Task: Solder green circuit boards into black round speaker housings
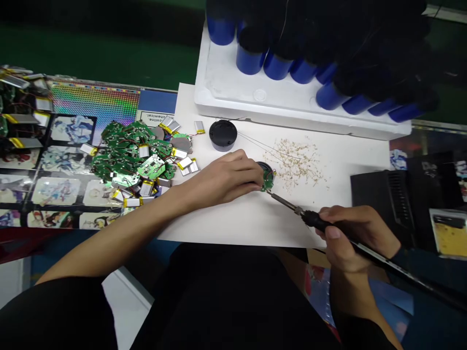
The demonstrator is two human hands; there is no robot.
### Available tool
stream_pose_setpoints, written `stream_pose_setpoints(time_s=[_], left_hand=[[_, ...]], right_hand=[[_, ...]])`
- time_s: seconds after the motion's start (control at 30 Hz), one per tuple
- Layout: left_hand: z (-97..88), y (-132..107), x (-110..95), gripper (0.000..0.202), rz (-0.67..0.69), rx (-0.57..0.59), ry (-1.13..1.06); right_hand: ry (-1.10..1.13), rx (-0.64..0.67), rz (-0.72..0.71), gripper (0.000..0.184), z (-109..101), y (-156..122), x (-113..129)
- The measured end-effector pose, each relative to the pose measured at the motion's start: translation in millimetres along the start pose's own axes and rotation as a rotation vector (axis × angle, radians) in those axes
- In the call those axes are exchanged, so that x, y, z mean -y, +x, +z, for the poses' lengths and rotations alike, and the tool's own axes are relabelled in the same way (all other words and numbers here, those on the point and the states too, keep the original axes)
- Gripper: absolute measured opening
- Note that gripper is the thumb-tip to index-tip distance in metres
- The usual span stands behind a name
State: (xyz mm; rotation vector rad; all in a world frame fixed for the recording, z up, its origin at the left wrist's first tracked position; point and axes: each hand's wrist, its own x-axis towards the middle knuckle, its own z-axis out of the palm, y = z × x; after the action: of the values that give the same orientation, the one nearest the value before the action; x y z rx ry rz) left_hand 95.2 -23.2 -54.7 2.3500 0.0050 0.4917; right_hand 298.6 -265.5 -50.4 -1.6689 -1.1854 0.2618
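Observation:
My left hand is closed on the near side of a small green circuit board, which sits at a black round housing. Its fingertips hide part of both. In my right hand is a soldering iron, gripped by its black handle. The iron's metal tip points left and meets the board's lower edge, or comes very close to it; I cannot tell which. Behind my left hand stands a black round cup-like part, with thin wires trailing right from it.
A pile of green circuit boards with silver battery packs lies left. Crumbly beige bits litter the white sheet. A white foam tray holds several blue-and-black cylinders at the back. A black box and yellow sponge are right.

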Motion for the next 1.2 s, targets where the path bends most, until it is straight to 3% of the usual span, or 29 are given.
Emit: stream_pose_setpoints(time_s=[0.1, 0.33, 1.07, 1.2], left_hand=[[-0.3, 0, 0, 0.025, -0.004, 0.004, 0.003], [1.3, 0, 1, 0.025, -0.011, 0.002, 0.014], [-0.3, -1, -2, 0.024, -0.03, 0.016, 0.009], [0.7, -1, -1, 0.026, -0.042, 0.027, 0.015]], right_hand=[[0.046, 0.008, -0.094, 0.014, 3, 3, -2], [0.079, 0.044, -0.135, 0.015, 9, 9, -1], [0.077, 0.061, -0.127, 0.012, 9, 14, -1], [0.137, 0.013, -0.13, 0.011, 7, 14, 1]])
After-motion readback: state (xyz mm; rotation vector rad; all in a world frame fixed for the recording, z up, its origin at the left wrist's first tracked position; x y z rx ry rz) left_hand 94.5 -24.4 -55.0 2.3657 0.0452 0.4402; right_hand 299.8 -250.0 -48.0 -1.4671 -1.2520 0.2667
